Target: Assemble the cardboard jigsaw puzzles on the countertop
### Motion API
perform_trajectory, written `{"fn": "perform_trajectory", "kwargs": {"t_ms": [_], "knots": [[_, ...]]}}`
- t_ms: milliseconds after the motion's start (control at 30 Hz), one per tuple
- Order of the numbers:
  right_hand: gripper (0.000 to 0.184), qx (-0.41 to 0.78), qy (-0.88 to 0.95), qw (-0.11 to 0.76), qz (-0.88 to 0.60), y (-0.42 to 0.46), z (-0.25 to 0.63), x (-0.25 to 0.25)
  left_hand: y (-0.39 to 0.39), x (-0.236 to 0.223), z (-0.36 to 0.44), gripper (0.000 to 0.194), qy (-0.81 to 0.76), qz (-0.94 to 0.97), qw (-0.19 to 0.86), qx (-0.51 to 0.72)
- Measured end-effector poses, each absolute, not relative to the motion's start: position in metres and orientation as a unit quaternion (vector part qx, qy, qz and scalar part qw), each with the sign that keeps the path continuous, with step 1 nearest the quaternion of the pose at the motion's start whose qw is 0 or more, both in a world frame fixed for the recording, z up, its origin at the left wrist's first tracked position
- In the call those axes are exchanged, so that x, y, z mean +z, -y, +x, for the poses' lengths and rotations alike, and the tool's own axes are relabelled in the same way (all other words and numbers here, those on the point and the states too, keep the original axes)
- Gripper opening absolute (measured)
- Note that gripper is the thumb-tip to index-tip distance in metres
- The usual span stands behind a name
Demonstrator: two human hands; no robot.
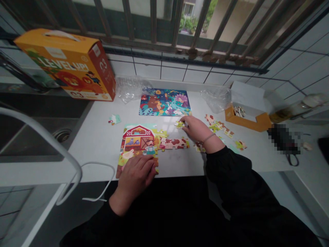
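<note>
My left hand (137, 171) rests on the lower part of a partly joined farm jigsaw puzzle (138, 140), its fingers loosely stretched over the pieces. A red barn, a farmer and a hen show on it, and a row of cow pieces (173, 143) extends to the right. My right hand (196, 128) pinches a yellow-green puzzle piece (180, 124) at its right edge, above the cow row. Loose puzzle pieces (218, 126) lie to the right of that hand. Another piece (200, 146) is partly hidden under my right wrist.
A finished dark-blue animal puzzle (164, 102) lies at the back between crumpled plastic wraps (131, 89). An orange box (69, 67) stands back left, beside a sink (46, 137). At right are an open small box (246, 118) and a bottle (295, 108). A white cable (74, 161) curves at left.
</note>
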State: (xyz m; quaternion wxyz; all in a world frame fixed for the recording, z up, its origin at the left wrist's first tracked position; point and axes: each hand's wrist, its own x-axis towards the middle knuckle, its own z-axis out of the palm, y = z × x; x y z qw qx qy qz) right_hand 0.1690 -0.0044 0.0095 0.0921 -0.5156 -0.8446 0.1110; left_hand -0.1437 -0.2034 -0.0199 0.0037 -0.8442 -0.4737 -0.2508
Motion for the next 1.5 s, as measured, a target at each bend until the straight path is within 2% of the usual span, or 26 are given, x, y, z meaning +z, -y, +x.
{"fn": "perform_trajectory", "kwargs": {"t_ms": [300, 567, 933, 1500], "knots": [[0.044, 0.122, 0.841, 0.118, -0.513, 0.011, 0.17, 0.012, 0.202, -0.018, -0.143, 0.008, 0.471, -0.847, 0.011, -0.247], [0.032, 0.143, 0.862, 0.117, -0.472, 0.021, 0.149, 0.023, 0.202, -0.02, -0.143, 0.008, 0.472, -0.847, 0.011, -0.246], [0.031, 0.137, 0.889, 0.058, -0.433, 0.014, 0.09, 0.028, 0.204, -0.018, -0.141, 0.008, 0.481, -0.841, 0.0, -0.247], [0.033, 0.157, 0.885, 0.041, -0.437, 0.012, 0.084, 0.023, 0.205, -0.019, -0.142, 0.009, 0.481, -0.841, 0.003, -0.246]]}}
